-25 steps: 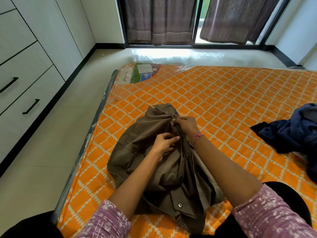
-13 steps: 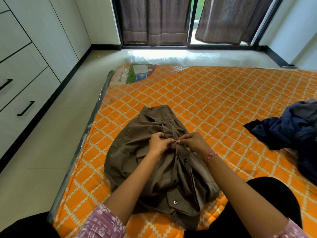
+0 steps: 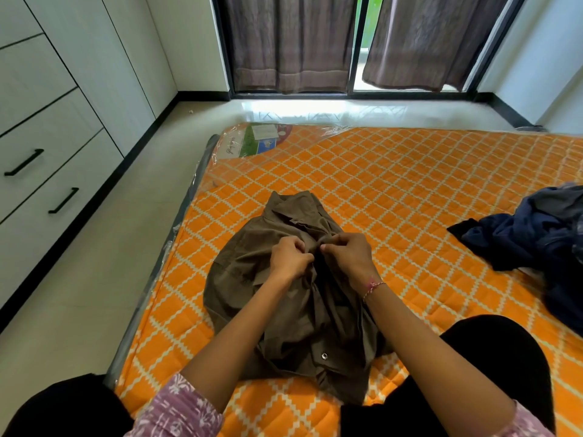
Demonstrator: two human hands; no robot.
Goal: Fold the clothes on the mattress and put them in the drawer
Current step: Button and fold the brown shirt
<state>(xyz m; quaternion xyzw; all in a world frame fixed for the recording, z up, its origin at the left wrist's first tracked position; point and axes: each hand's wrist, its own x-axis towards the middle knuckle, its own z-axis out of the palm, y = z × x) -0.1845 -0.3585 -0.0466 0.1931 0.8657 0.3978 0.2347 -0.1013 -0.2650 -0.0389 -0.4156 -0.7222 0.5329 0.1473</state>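
Note:
A crumpled brown shirt (image 3: 252,272) with metal snap buttons lies on the orange quilted mattress (image 3: 394,197), collar pointing away from me. My left hand (image 3: 288,257) and my right hand (image 3: 347,255) meet at the middle of its front placket, each pinching the fabric edge, fingertips almost touching. A heap of dark blue clothes (image 3: 542,234) lies at the mattress's right side. White drawers with black handles (image 3: 63,200) stand along the left wall, all closed.
Pale tiled floor (image 3: 104,247) runs between the mattress's left edge and the drawers. A printed label (image 3: 255,141) under plastic wrap sits at the mattress's far left corner. Curtains (image 3: 290,42) hang over a glass door at the back. My black-clad knees (image 3: 492,357) rest at the near edge.
My hands came together on the shirt's front placket and shifted slightly nearer to me. The shirt's upper front has been drawn flatter, with the collar showing.

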